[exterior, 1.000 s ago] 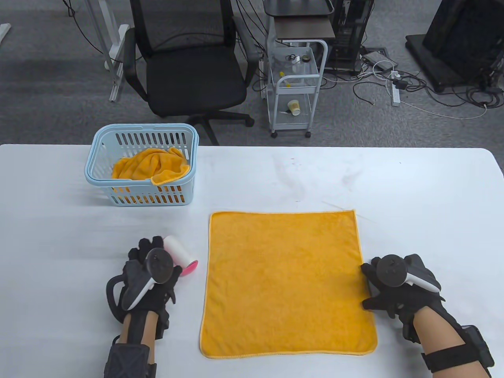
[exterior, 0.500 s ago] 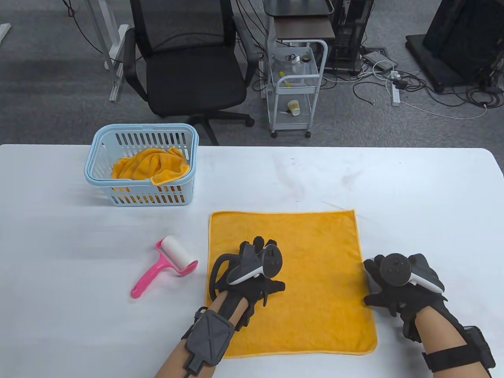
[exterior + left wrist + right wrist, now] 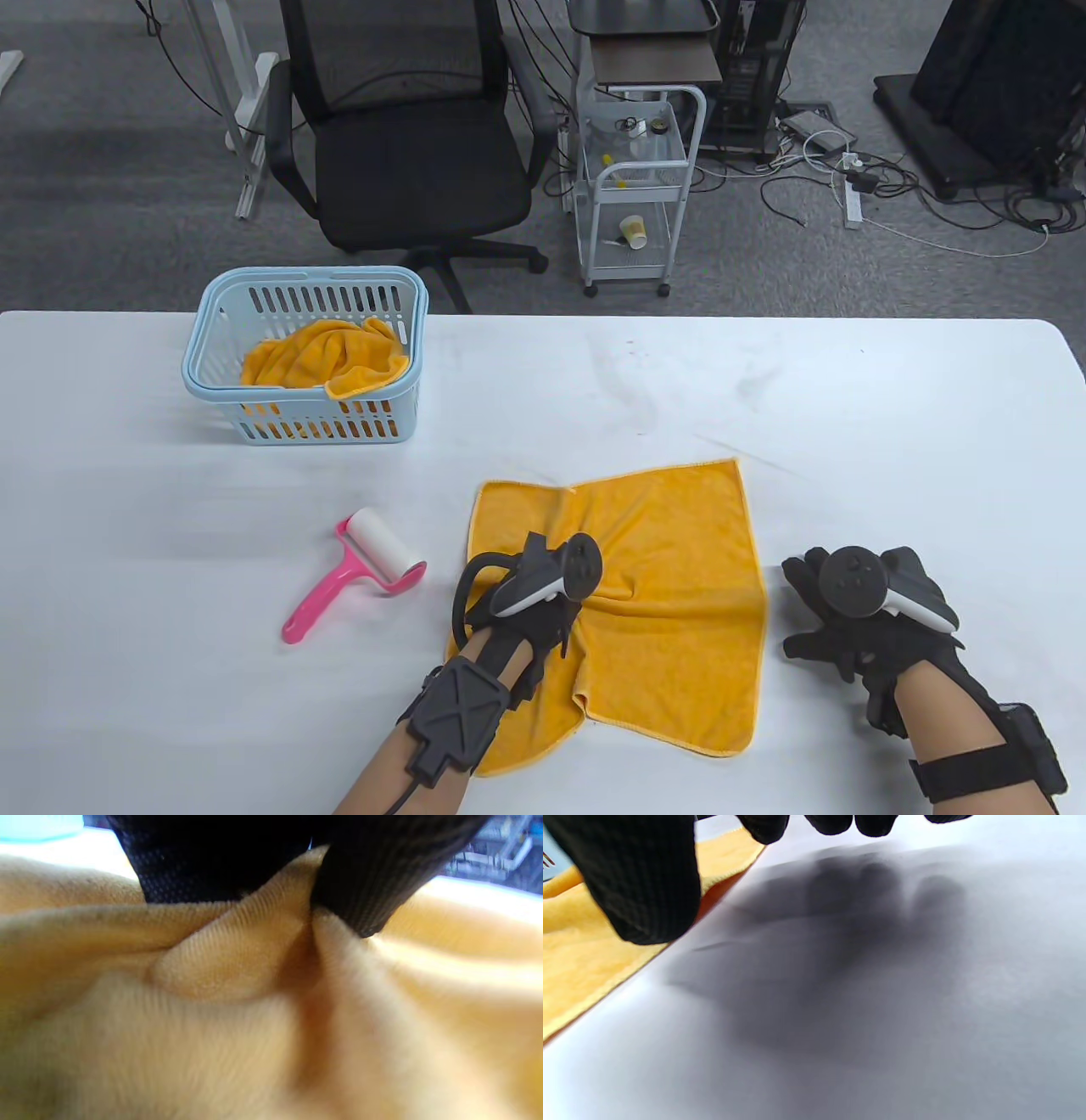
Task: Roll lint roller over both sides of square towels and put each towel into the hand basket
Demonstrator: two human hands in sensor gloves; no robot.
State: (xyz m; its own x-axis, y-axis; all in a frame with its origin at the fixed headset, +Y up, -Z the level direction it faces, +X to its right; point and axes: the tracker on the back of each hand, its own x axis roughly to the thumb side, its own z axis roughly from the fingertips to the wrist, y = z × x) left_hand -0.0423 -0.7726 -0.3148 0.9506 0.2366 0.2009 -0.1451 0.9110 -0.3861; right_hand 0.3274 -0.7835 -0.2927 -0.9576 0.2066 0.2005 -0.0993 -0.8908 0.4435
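An orange square towel [image 3: 670, 577] lies bunched and creased on the white table [image 3: 891, 424]. My left hand [image 3: 551, 607] grips it near its middle, and folds of the towel [image 3: 237, 984] are pinched between the gloved fingers [image 3: 360, 878]. My right hand [image 3: 827, 611] hovers open over bare table just right of the towel, fingers [image 3: 649, 887] spread, holding nothing. The pink lint roller [image 3: 356, 573] lies on the table left of the towel. At the back left stands the light blue basket [image 3: 212, 390] with another orange towel [image 3: 327, 361] crumpled inside.
Beyond the table's far edge stand a black office chair [image 3: 407, 144] and a white wire cart [image 3: 636, 187]. Cables lie on the floor at the right.
My left hand let go of the lint roller, moved right onto the towel and gathered its middle. The flat towel has bunched and pulled away from my right hand.
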